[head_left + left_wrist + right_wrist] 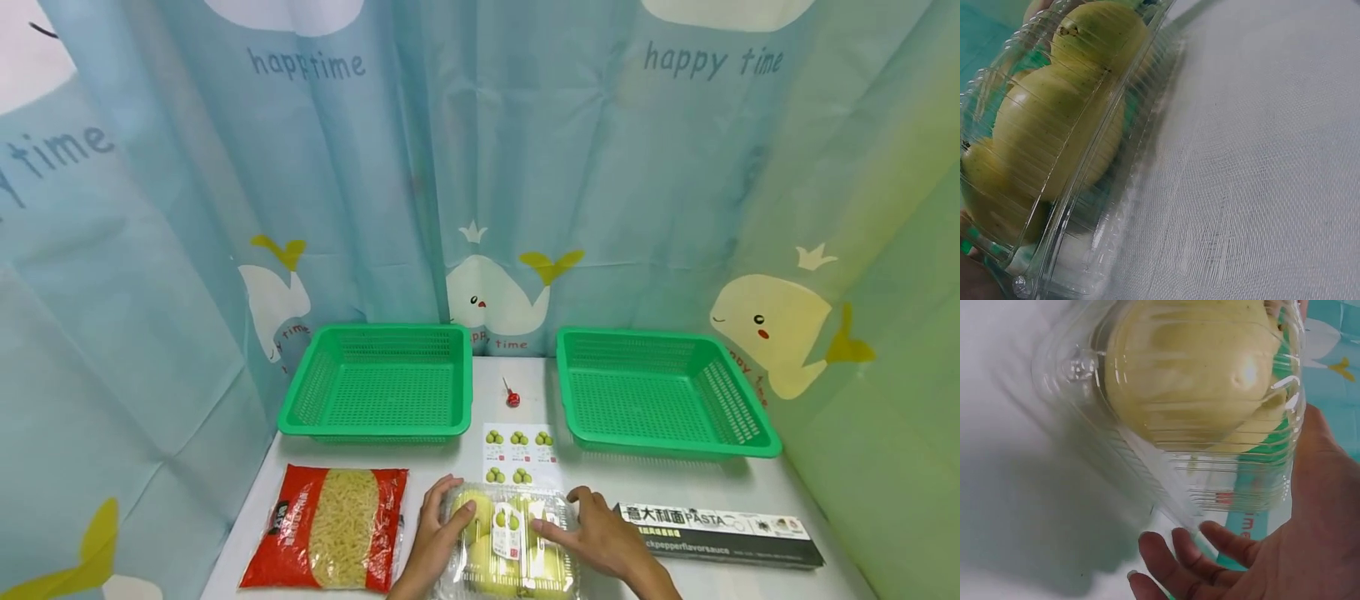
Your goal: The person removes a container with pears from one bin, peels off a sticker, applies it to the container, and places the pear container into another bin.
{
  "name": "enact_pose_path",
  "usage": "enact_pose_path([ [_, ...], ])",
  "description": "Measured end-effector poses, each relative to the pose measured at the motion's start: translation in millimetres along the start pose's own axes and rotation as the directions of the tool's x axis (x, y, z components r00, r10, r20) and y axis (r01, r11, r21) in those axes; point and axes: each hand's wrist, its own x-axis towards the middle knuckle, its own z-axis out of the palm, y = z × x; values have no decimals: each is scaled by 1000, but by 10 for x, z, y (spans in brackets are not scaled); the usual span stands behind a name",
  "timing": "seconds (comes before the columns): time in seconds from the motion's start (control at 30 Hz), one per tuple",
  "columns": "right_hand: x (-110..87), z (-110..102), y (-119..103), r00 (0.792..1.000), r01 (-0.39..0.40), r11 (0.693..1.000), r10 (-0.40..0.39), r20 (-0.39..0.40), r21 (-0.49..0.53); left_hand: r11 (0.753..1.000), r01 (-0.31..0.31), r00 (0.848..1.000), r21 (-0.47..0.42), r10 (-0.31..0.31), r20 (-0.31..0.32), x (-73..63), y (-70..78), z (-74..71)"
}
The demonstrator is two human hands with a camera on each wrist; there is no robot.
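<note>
A clear plastic clamshell box (480, 575) of yellow-green pears (1054, 125) stands at the table's front, between both hands. A white label (506, 535) printed with pears is on its lid. My left hand (435, 537) grips the box's left side, thumb over the lid. My right hand (603, 537) holds the right side, its thumb on the lid and its fingers bent round the far right corner; the right wrist view shows those fingers (1169, 565) by the rim. In the left wrist view most of the left hand is hidden. Behind the box lies a sheet of pear stickers (517, 454).
Two green plastic baskets (375, 432) (667, 446) stand at the back left and back right. A red-wrapped lollipop (512, 398) lies between them. A red bag of pasta (330, 529) is at the left, a black-and-white pasta box (723, 537) at the right. Curtains (510, 167) surround the table.
</note>
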Motion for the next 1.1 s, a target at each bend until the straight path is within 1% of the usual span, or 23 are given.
enact_pose_path([
  [0.13, -16, 25, 20, 1000, -22, 998, 22, 8, 58, 1000, 23, 1000, -7, -23, 0, 2, 1, 10],
  [0.33, -1, 55, 26, 997, -30, 985, 17, 74, 169, 999, 36, 999, -19, -36, -17, 8, 16, 16],
  [0.4, 11, 57, 38, 996, -38, 983, 21, 91, 181, 999, 35, 999, -31, -36, -21, 11, 15, 14],
  [0.47, 20, 53, 51, 993, -57, 974, 34, 110, 220, 998, 35, 999, -42, -36, -21, 14, 5, 5],
  [0.57, 22, 46, 58, 988, -104, 944, 62, 141, 312, 997, 48, 999, -68, -49, -12, 16, -13, -17],
  [0.63, 13, 52, 54, 988, -115, 919, 65, 143, 377, 995, 51, 999, -83, -52, -3, 14, -20, -32],
  [0.7, -2, 72, 50, 991, -104, 900, 59, 118, 423, 995, 51, 999, -90, -51, 7, 11, -19, -44],
  [0.8, -9, 101, 36, 998, -59, 886, 37, 57, 461, 994, 45, 999, -95, -44, 11, 13, -18, -57],
  [0.87, -13, 120, 22, 999, -54, 876, 44, 32, 480, 994, 46, 999, -101, -45, 9, 16, -23, -63],
  [0.97, -20, 141, -14, 995, -95, 865, 82, 48, 493, 993, 47, 999, -109, -47, 5, 23, -38, -72],
  [1.07, -5, 179, -67, 988, -156, 832, 130, 87, 532, 993, 45, 999, -107, -45, 6, 26, -51, -76],
  [1.1, 7, 197, -78, 986, -169, 814, 139, 97, 556, 994, 46, 999, -103, -45, 8, 27, -50, -77],
])
